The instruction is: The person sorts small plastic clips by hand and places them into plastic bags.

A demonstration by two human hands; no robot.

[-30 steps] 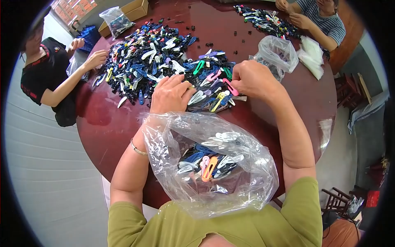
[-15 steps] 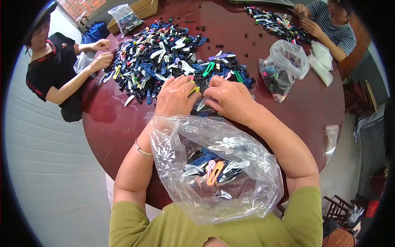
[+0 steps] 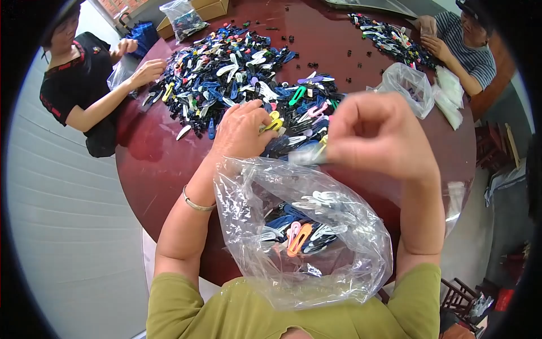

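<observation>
A large heap of mixed snap hair clips (image 3: 220, 73) lies on the table. At its near edge, my left hand (image 3: 240, 131) has its fingers and thumb closed around a yellow hair clip (image 3: 274, 122). My right hand (image 3: 381, 138) is raised to the right of the heap and blurred by motion. A whitish hair clip (image 3: 306, 156), also smeared, sticks out from its pinched fingertips. Below both hands, a clear plastic bag (image 3: 361, 271) gapes open against my chest. Inside it are white and blue clips, a pink clip (image 3: 293, 230) and an orange clip (image 3: 299, 240).
Two people sort clips across the round red table (image 3: 152, 186), one at the left and one at the far right by a smaller clip pile (image 3: 395, 42). Plastic bags (image 3: 406, 85) lie at the right. Small black clips (image 3: 349, 65) are scattered behind, near a cardboard box (image 3: 209, 8).
My right hand has lifted off the heap, moving right and up toward me with a whitish clip. My left hand stays by the yellow clip. The left person's hands have moved apart.
</observation>
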